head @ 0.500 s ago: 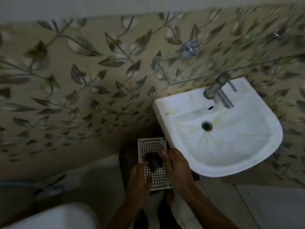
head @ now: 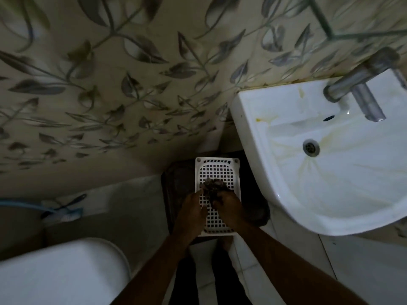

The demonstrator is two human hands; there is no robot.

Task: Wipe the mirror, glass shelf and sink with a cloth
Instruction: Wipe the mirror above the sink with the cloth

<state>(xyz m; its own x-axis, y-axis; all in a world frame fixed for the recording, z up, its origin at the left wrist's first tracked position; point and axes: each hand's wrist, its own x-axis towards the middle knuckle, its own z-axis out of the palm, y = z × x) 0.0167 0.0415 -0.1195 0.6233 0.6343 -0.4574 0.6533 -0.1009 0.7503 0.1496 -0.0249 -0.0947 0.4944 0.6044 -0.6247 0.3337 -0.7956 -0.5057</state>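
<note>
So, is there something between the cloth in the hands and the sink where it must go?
Nothing visible blocks the way. The dark cloth is bunched in both hands over the white grid tray, and the sink rim stands open, up and to the right.

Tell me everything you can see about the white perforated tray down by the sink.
The white tray looks like plastic: a rectangular grid of small square holes, rounded corners, and a solid rim with a round hole at each far corner. It lies flat over something dark, low down left of the sink. The left hand and right hand rest over it; the right grips a dark cloth bunched against the grid.
</note>
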